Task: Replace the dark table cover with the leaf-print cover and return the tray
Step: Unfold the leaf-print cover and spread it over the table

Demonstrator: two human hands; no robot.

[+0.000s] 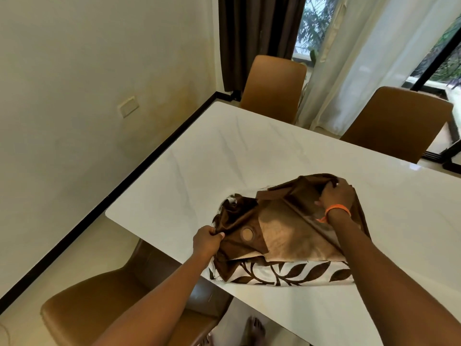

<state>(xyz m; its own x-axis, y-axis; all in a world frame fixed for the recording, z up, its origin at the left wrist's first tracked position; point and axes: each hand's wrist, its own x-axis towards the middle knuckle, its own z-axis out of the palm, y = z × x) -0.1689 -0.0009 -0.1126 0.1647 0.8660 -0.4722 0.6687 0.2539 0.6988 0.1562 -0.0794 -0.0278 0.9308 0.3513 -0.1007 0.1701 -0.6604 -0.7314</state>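
Both hands gripping dark cover (279,221)

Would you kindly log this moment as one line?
left hand grips dark cover | right hand grips it | atop leaf-print cover

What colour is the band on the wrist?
Orange; the wristband shows on the right wrist in the head view.

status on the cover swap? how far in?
Done: the dark cover is off and bunched into a pile; the marble table is bare. In hand: the left hand grips the pile's near-left edge, the right hand its far side. It lies on the folded leaf-print cover. Left: move the dark one aside, spread the leaf print, return the tray, which is not in view.
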